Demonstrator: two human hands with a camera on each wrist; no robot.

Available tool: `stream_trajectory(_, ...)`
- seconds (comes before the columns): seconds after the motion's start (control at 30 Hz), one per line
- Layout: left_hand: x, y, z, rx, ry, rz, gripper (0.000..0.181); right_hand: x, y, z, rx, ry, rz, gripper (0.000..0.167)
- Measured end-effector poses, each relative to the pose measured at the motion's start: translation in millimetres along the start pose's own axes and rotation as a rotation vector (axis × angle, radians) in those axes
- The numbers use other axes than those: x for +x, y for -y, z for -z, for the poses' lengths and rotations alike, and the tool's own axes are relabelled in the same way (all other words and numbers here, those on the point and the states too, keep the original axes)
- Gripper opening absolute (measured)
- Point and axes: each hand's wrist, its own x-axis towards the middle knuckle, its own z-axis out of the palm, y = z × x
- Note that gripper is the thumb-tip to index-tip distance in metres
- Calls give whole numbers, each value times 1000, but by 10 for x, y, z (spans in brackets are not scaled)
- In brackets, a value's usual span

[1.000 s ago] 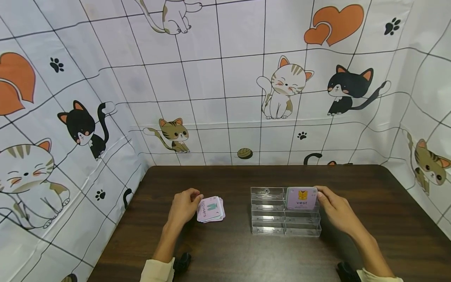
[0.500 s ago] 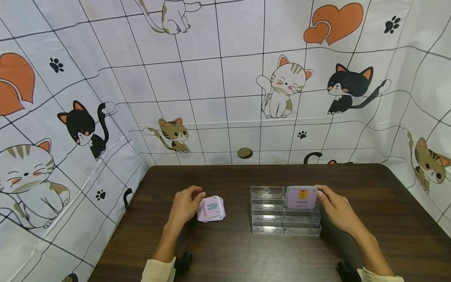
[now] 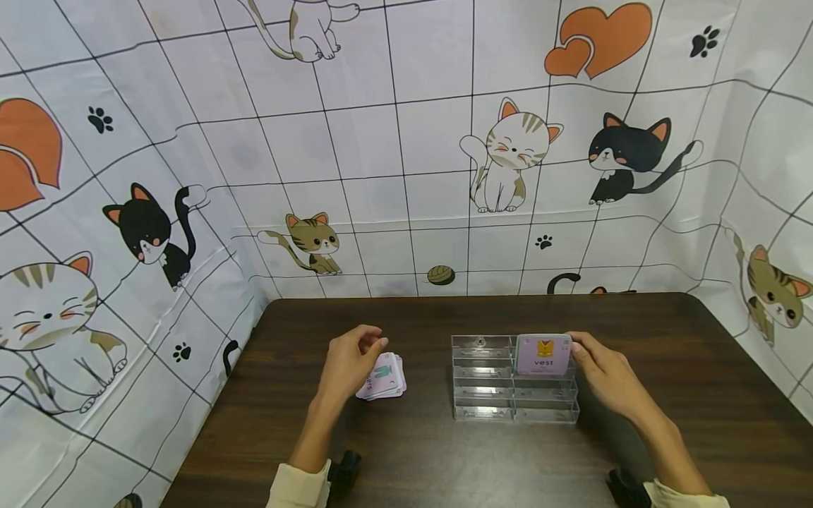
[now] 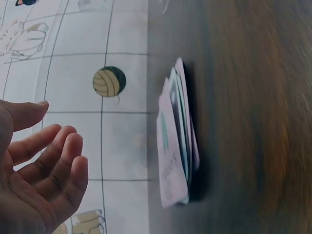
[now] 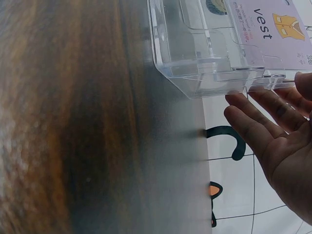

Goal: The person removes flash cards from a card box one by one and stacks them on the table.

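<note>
While the vest card (image 3: 544, 355) leans in the back right compartment of the clear rack (image 3: 483, 410), the loose card pile (image 3: 390, 382) lies to the rack's left, well apart from it, its edges unevenly stacked. From where I stand, the step in hand looks like turning to the pile with one card already set up in the rack; the next move, I'd judge, calls for lifting the top card cleanly without dragging those beneath. The left hand (image 3: 351, 361), left of the rack, hovers above the pile, its fingers loosely bent and holding nothing. At the rack's right end, the right hand (image 3: 606, 375) has its fingers against the clear side and its thumb near the vest card's edge; whether it grips rack or card, or merely steadies, I cannot tell. The dark table (image 3: 406, 466) spreads beneath the rack, and behind it hangs a cat-printed sheet (image 3: 438, 134). The left hand covers part of the pile's top card, so its word is hard to read, the cards below can't be counted, and both forearms are cut off.
</note>
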Motion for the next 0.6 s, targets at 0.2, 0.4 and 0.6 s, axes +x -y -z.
stream_trajectory(0.2, 12, -122, -77, -32, 16, -24, 23, -3, 1, 3, -6, 4, -7, 32)
stream_trajectory(0.4, 21, -243, -149, -69, 31, -41, 23, -4, 0, 2, -7, -2, 1, 32)
stream_trajectory(0.6, 28, -293, -210, -93, 38, -88, 24, 2, -10, -1, -12, -15, 18, 31)
